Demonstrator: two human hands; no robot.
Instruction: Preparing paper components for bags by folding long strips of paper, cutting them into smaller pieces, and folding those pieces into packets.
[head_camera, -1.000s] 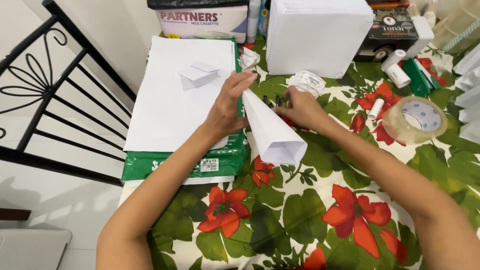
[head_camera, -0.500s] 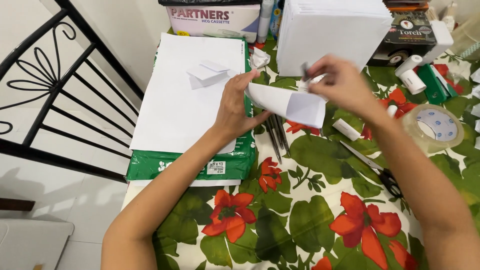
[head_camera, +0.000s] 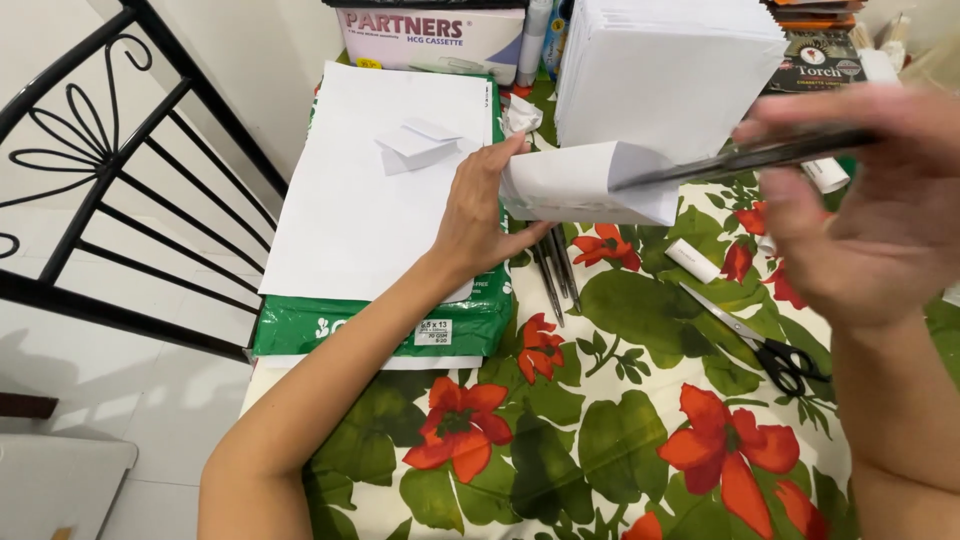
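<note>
The head view shows the left hand (head_camera: 480, 205) holding a rolled white paper (head_camera: 590, 185) up over the counter (head_camera: 600, 400) with its flower cloth. The right hand (head_camera: 880, 215) pinches a dark thin stick (head_camera: 740, 160), its tip poking into the roll's open end. More dark sticks (head_camera: 553, 272) and black scissors (head_camera: 770, 345) lie on the cloth below, beside a green paper pack (head_camera: 390, 325).

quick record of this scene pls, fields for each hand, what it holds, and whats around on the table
left hand: left hand grips the narrow end of a rolled paper cone, held above the table
right hand: right hand, blurred, holds a thin dark stick with its tip inside the cone's open end
under left hand: stack of white sheets on a green paper ream
on sheets: small folded paper piece
table: floral tablecloth
nearby: black scissors, dark sticks lying below the cone
</note>
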